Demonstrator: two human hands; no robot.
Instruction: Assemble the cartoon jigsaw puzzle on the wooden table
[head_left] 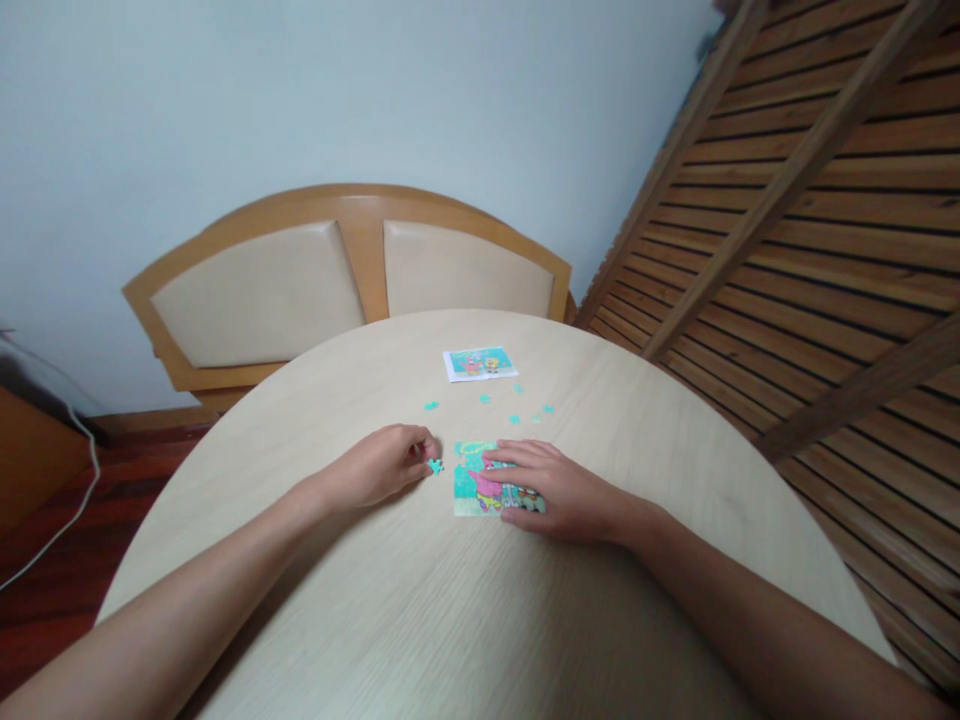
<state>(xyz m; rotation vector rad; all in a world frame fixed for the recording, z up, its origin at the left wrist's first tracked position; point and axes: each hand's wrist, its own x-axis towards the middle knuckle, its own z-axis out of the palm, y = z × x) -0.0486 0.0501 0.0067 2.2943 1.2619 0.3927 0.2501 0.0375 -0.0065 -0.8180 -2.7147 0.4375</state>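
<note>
A small, partly assembled cartoon jigsaw puzzle [474, 480] lies on the round pale wooden table [420, 610]. My right hand [559, 490] rests flat on the puzzle's right side, fingers stretched out and pointing left. My left hand [382, 465] lies just left of the puzzle, its fingers pinched on a teal puzzle piece [436, 466] near the puzzle's left edge. Several loose teal pieces [514, 418] lie scattered beyond the puzzle, one [431, 406] further left.
A reference picture card [480, 363] lies near the table's far side. Behind the table stands a wooden bench back with beige cushions [345, 275]. A slatted wooden panel [810, 230] leans at the right. A white cable [67, 500] runs over the floor at left.
</note>
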